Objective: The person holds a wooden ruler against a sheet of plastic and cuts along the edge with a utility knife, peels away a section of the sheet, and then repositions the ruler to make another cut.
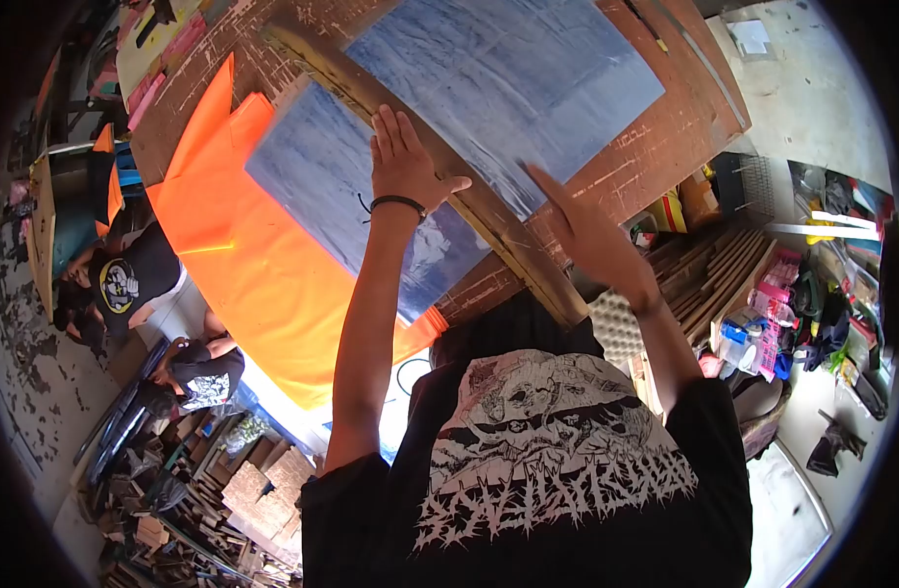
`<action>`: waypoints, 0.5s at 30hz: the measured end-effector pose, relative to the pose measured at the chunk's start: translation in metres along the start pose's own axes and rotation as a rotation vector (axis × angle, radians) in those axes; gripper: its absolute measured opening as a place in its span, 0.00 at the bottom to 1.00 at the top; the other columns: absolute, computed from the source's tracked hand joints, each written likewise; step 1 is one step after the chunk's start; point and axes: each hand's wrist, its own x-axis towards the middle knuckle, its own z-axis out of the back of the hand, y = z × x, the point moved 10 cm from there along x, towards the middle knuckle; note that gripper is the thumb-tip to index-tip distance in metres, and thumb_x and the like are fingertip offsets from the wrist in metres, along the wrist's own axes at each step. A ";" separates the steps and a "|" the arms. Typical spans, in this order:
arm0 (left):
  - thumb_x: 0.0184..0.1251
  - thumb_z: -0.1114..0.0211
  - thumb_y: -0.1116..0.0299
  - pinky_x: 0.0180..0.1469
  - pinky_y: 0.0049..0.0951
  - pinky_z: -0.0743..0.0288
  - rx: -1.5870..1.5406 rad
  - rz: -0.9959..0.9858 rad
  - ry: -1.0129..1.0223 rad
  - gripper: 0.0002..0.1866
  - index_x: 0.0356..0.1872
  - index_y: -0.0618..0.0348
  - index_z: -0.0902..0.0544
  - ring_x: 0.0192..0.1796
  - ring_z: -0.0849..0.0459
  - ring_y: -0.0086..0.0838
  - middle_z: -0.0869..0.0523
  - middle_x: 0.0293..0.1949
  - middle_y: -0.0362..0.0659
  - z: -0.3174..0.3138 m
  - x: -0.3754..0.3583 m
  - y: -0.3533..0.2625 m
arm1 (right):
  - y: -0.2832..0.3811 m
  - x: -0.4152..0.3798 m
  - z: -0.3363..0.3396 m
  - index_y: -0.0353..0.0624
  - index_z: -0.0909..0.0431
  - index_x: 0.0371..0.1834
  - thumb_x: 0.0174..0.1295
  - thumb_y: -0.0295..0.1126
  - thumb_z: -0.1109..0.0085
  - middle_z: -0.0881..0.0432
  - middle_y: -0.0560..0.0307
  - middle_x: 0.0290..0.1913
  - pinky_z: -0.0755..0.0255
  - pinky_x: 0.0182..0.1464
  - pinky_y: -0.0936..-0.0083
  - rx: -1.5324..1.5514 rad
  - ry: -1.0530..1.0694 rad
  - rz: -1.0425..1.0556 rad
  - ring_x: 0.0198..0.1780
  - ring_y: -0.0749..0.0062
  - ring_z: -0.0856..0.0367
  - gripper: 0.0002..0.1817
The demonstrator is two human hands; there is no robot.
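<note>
- In the head view we are looking down over our own black printed shirt point(547, 461) at a worn reddish-brown worktable point(655, 147).
- Our left hand point(402, 162) is lying flat and open, fingers stretched out together, pressing on a long wooden straightedge point(439, 167) that is running diagonally across the table.
- A dark band point(398, 202) is sitting on that wrist.
- Our right hand point(582, 230) is also open, fingers extended and gripping nothing; it is resting edge-on by the same straightedge, lower down its length (whether it is actually touching the wood we cannot tell).
- The straightedge is lying across a blue sheet point(508, 78), which is showing on both sides of it.
- The near part of the blue sheet is overlapping an orange sheet point(253, 265), which is hanging over the table's left edge.
- Two other people point(145, 284) in dark shirts are sitting low on the floor to the left, well apart from our hands.
- Scrap wood pieces point(253, 490) are lying piled at the lower left, and mixed clutter point(792, 304) is crowding the floor on the right.
</note>
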 end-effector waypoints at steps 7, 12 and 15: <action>0.47 0.24 0.31 0.83 0.49 0.62 0.019 0.002 0.010 0.76 0.79 0.76 0.62 0.85 0.69 0.52 0.67 0.82 0.66 0.001 0.002 0.001 | 0.022 0.144 -0.040 0.52 0.47 0.83 0.72 0.32 0.52 0.17 0.37 0.26 0.27 0.32 0.48 -0.023 -0.001 0.124 0.26 0.41 0.18 0.35; 0.46 0.23 0.31 0.83 0.49 0.61 0.065 0.022 0.017 0.77 0.79 0.76 0.62 0.85 0.69 0.52 0.67 0.82 0.65 -0.004 0.006 0.004 | 0.029 0.155 -0.062 0.52 0.48 0.84 0.73 0.31 0.53 0.18 0.39 0.25 0.27 0.31 0.54 -0.042 0.013 0.152 0.23 0.49 0.19 0.35; 0.46 0.23 0.31 0.83 0.50 0.61 0.040 0.008 0.004 0.77 0.79 0.76 0.62 0.85 0.69 0.52 0.66 0.82 0.65 -0.003 0.004 0.004 | 0.029 0.142 -0.061 0.50 0.47 0.83 0.72 0.31 0.52 0.17 0.38 0.25 0.26 0.33 0.52 -0.066 0.035 0.175 0.25 0.46 0.18 0.35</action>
